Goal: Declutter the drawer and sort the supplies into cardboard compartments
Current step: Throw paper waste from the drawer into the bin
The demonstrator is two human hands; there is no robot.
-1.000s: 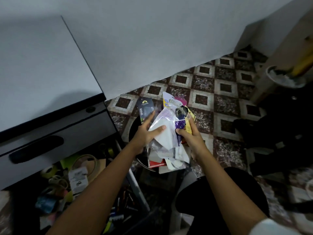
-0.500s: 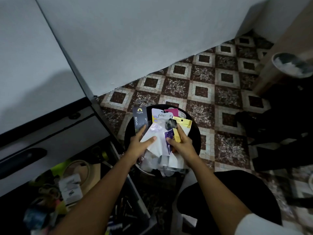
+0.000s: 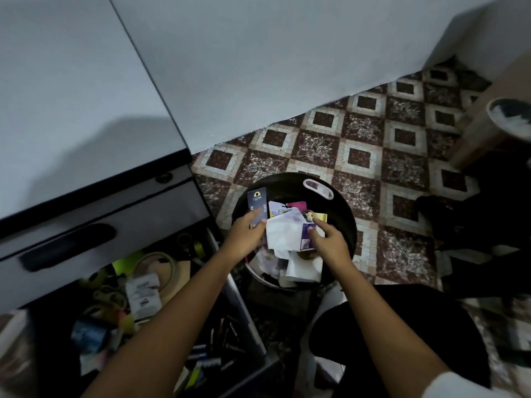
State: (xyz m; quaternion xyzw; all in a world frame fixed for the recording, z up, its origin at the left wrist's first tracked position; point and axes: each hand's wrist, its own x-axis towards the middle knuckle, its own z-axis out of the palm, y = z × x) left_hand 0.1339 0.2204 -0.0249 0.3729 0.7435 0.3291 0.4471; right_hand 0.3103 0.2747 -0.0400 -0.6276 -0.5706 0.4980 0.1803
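Note:
A bundle of packets and papers (image 3: 284, 234) sits in the mouth of a round black bin (image 3: 342, 214) on the floor; it includes a dark blue packet (image 3: 256, 203), white paper, and pink, yellow and purple packs. My left hand (image 3: 245, 235) is at the bundle's left side, with relaxed fingers touching the blue packet. My right hand (image 3: 327, 242) is at its right side, index finger and thumb straight against the purple pack. The open drawer (image 3: 230, 288) at lower left holds tape rolls (image 3: 161, 265), small white boxes (image 3: 143, 294) and pens.
A grey cabinet (image 3: 86, 196) with a dark handle stands above the drawer. Patterned floor tiles (image 3: 359, 156) surround the bin. My dark-clothed knee (image 3: 402, 326) is right of the bin. A wooden piece with a round dish (image 3: 508, 116) is at far right.
The bundle went down from chest height into the black bin. Both hands loosened from gripping it to straight fingers at its sides. The view tilted down toward the bin.

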